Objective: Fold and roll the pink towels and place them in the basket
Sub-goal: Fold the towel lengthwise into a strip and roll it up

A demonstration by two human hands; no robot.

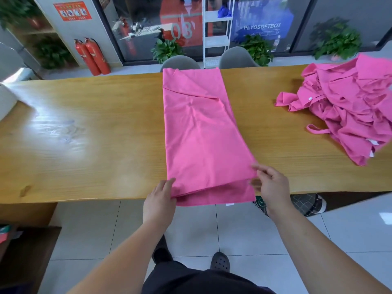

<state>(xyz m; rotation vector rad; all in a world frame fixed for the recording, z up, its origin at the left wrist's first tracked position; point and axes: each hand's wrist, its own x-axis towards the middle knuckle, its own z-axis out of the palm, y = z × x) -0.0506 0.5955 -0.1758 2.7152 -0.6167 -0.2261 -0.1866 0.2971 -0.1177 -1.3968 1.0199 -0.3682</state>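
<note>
A pink towel point(201, 132) lies folded into a long strip across the wooden table point(84, 134), from the far edge to the near edge, where its end hangs slightly over. My left hand point(160, 200) pinches the near left corner of the towel. My right hand point(270, 185) pinches the near right corner, fingers curled on the fabric's edge. A heap of more pink towels point(347, 105) lies crumpled at the right end of the table. No basket is in view.
Two grey chairs point(180, 62) stand behind the table's far side. A white object point(8, 98) sits at the far left edge. Fire extinguishers point(93, 56), potted plants and a white shelf stand along the back wall. Tiled floor lies below me.
</note>
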